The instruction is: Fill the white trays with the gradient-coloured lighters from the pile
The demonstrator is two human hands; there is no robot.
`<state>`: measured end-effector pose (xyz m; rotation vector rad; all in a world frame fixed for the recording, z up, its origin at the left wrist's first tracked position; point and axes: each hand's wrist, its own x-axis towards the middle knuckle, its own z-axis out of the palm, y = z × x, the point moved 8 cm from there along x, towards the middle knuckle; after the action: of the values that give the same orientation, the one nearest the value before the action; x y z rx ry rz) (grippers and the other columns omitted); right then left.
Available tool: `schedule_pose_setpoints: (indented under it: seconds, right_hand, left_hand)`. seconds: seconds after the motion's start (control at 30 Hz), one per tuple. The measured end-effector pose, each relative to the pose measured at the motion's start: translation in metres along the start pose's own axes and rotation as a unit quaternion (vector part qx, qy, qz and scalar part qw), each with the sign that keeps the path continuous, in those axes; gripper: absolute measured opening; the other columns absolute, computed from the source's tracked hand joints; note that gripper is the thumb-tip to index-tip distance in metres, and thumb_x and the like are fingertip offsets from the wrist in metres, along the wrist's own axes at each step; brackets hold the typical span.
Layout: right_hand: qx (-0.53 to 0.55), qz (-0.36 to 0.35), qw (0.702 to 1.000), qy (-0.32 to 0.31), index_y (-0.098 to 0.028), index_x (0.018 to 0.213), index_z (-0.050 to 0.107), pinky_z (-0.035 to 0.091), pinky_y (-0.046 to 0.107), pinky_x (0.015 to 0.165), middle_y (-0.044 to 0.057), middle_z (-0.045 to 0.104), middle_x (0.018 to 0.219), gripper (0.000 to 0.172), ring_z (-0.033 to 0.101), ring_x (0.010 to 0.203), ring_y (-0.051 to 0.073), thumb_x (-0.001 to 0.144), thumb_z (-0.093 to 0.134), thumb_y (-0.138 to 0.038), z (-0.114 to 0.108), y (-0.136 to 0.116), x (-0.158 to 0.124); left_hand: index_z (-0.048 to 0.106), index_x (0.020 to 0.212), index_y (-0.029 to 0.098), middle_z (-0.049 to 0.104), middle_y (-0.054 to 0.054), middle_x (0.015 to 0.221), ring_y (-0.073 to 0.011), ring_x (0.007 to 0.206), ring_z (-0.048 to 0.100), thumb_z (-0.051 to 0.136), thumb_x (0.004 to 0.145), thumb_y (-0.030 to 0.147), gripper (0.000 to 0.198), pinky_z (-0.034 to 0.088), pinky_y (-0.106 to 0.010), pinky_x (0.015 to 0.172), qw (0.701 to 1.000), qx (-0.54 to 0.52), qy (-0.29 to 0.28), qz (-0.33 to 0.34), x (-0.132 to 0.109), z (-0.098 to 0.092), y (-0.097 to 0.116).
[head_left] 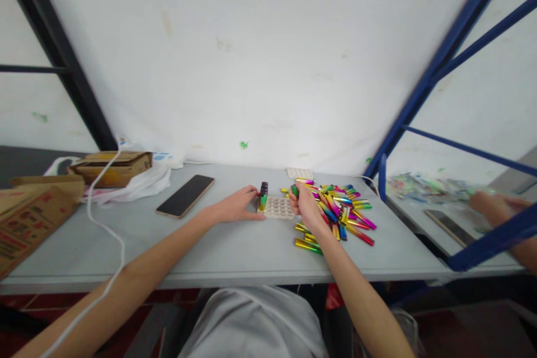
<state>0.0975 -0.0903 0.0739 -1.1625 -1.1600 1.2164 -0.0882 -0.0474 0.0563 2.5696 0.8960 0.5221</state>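
My left hand [237,205] is at the left end of a white tray with rows of round holes [279,208]. Its thumb rests at the near corner and its fingers at the far one, steadying the tray between them. Along that end stands a row of upright shiny tubes [263,199], green-yellow with dark tops. My right hand [304,204] is closed over the tray's right end, with a green piece [295,191] showing at its fingers, apparently a shiny tube. Beside and behind it lies a loose pile of metallic, multicoloured tubes [344,207], partly hidden by the hand.
A phone [185,196] lies left of my left hand. Cardboard boxes [42,212] and a plastic bag [146,184] sit further left, with a white cable [104,224] hanging across. Another white tray [300,173] lies by the wall. Beyond the blue frame [419,95], another person's hand [490,207] shows.
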Motion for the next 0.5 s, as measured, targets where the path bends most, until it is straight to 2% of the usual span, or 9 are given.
schedule_pose_setpoints:
  seconds: [0.13,0.2,0.3,0.4,0.5]
  right_hand:
    - [-0.03,-0.049,0.998,-0.029,-0.022,0.075,0.056,0.02,0.025,0.044,-0.008,0.031,0.056,0.066,0.024,0.045,0.01,0.091,0.048,-0.085,0.005,-0.002,0.003]
    - [-0.079,-0.097,0.991,-0.047,-0.022,0.089,0.063,0.032,0.026,0.048,-0.006,0.041,0.061,0.062,0.036,0.049,0.013,0.095,0.047,-0.082,0.009,-0.006,0.002]
    - [-0.192,-0.178,0.963,-0.068,-0.022,0.095,0.065,0.047,0.029,0.064,0.0,0.059,0.073,0.052,0.055,0.068,0.018,0.1,0.05,-0.071,0.014,-0.013,-0.002]
    - [-0.258,-0.244,0.932,-0.07,-0.02,0.098,0.07,0.052,0.031,0.076,0.006,0.068,0.094,0.044,0.063,0.087,0.021,0.1,0.059,-0.062,0.017,-0.018,-0.006]
    - [-0.283,-0.277,0.915,-0.074,-0.019,0.103,0.074,0.052,0.032,0.077,0.006,0.071,0.091,0.038,0.065,0.083,0.02,0.1,0.063,-0.055,0.02,-0.022,-0.009]
  left_hand:
    - [0.066,0.132,0.017,0.064,-0.017,0.139,-0.0364,0.128,0.062,0.079,0.084,0.067,0.071,0.048,-0.043,0.114,1.0,0.0,0.007,0.001,0.0,-0.001,0.001]
    - [0.066,0.133,0.017,0.064,-0.018,0.14,-0.0361,0.128,0.062,0.079,0.084,0.067,0.071,0.048,-0.043,0.114,1.0,-0.001,0.007,0.002,0.0,-0.001,0.001]
    - [0.065,0.134,0.016,0.063,-0.018,0.141,-0.0355,0.13,0.061,0.079,0.085,0.067,0.073,0.047,-0.042,0.115,1.0,-0.002,-0.002,0.006,-0.001,-0.001,0.0]
    - [0.065,0.137,0.017,0.062,-0.017,0.143,-0.0344,0.132,0.059,0.079,0.086,0.067,0.073,0.045,-0.04,0.116,1.0,-0.005,-0.013,0.019,-0.002,-0.001,-0.002]
    - [0.065,0.14,0.017,0.06,-0.016,0.145,-0.033,0.134,0.058,0.076,0.089,0.067,0.073,0.044,-0.038,0.117,0.999,-0.012,-0.027,0.032,-0.002,-0.002,-0.005]
